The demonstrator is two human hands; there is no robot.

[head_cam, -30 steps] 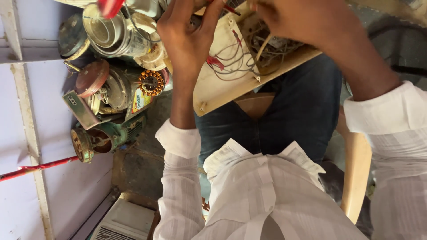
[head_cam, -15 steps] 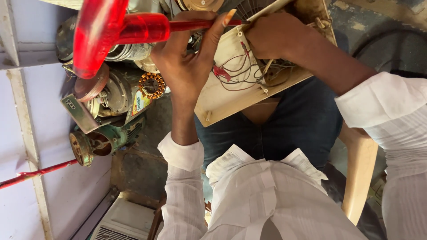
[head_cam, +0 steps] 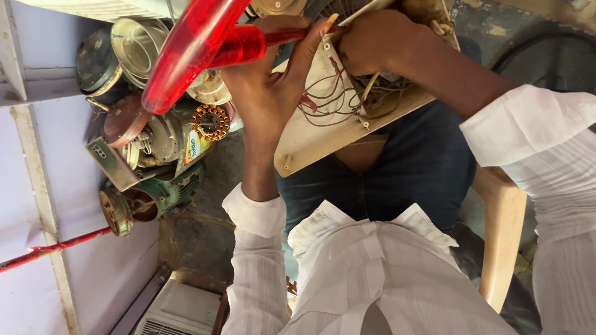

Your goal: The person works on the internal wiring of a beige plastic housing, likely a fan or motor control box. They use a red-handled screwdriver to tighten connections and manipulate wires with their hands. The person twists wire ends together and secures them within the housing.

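Observation:
My left hand [head_cam: 267, 93] is closed around a big screwdriver with a clear red handle [head_cam: 198, 43]; the handle points up and to the left, close to the camera. The shaft runs toward the top edge of a cream panel [head_cam: 316, 146] that rests on my lap. My right hand [head_cam: 379, 43] grips that panel's upper part, next to a tangle of red and white wires [head_cam: 329, 102] fixed on its face. My jeans [head_cam: 422, 167] and white shirt [head_cam: 372, 273] fill the lower frame.
A heap of old motors and metal housings [head_cam: 155, 136] lies at the left, with a copper-wound stator [head_cam: 211, 121] and a green motor [head_cam: 155, 195]. A red rod [head_cam: 49, 248] leans on the pale wall. A wooden chair arm [head_cam: 503, 236] stands at the right; a white appliance [head_cam: 174, 310] sits below.
The red screwdriver, barely in view a second ago, now sits large in my left hand. Both hands and the panel have shifted to the right.

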